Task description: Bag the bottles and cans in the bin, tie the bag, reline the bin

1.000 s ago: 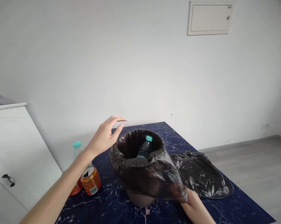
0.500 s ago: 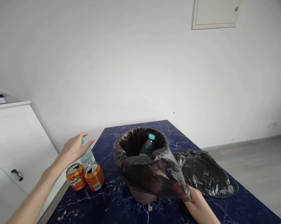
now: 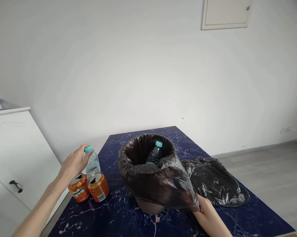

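My left hand [image 3: 74,164] has its thumb and fingers pinched round the green cap of a clear plastic bottle [image 3: 93,162], which stands on the table behind two opened orange soda cans [image 3: 99,190]. Under the loose edge of a black garbage bag [image 3: 150,179] is my right hand [image 3: 205,210]; its fingers show only dimly through the film and seem to hold the bag. The bag lines a trash bin [image 3: 150,206], folded over its rim. A second green-capped bottle [image 3: 155,154] leans inside it.
More black plastic [image 3: 217,184] lies spread on the right of the dark blue marbled table [image 3: 118,217]. A white cabinet [image 3: 12,144] stands at the left, and a wall [image 3: 138,72] rises behind the table.
My left hand has lowered and closed from spread fingers onto the cap of the standing bottle. The right hand and the bag look much the same.
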Available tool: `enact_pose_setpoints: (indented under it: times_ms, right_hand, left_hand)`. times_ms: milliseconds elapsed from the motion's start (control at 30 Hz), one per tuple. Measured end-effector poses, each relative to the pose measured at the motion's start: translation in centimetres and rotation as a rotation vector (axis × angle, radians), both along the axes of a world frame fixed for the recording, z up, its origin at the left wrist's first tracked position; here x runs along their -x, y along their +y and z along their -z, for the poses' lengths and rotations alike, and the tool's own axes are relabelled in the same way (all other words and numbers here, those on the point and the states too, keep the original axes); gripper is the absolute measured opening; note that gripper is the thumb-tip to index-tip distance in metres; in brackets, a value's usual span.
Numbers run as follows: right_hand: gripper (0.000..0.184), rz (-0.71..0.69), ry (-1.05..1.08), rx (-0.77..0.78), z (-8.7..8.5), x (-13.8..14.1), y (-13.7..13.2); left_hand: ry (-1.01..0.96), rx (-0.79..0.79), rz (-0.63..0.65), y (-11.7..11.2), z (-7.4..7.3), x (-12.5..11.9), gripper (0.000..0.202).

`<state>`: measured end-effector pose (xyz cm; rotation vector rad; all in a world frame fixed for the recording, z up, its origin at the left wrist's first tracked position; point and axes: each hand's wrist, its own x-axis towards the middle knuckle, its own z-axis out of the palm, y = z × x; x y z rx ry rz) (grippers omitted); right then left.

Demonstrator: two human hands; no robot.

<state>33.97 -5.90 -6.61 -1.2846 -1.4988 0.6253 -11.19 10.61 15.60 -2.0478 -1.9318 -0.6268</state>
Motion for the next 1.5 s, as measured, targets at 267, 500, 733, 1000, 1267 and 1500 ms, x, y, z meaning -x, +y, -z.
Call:
enact_pose_setpoints:
  times_ms: [267,500,733,1000,1267,1500]
  right_hand:
    - [0.036,-0.010,0.006,0.021,0.0,-0.1,0.0]
    - [0.041,-0.013,0.004,0.031,-0.2,0.0,-0.1]
    - [0.043,-0.018,-0.009,0.052,0.1,-0.1,0.1]
    - [0.046,-0.015,-0.020,0.021,0.8,-0.2,0.2]
    - [0.053,0.010,-0.034,0.062,1.0,-0.2,0.3]
    - [0.057,0.020,-0.019,0.027,0.5,0.0,0.1]
  left_hand:
    - [-0.241,-0.549,0.222,-4.2,-4.4,-6.8,0.042]
    - [-0.641,-0.750,0.836,-8.2,-9.3,-15.5,0.034]
    - [-0.517,-0.451,0.947,-8.0,-9.9,-19.0,0.033]
    - [-0.254,-0.087,0.889,-6.0,-8.2,-21.2,0.037]
    - [-0.132,0.134,0.808,-4.1,-6.0,-21.6,0.041]
    - [-0.133,0.128,0.774,-3.8,-5.2,-20.5,0.048]
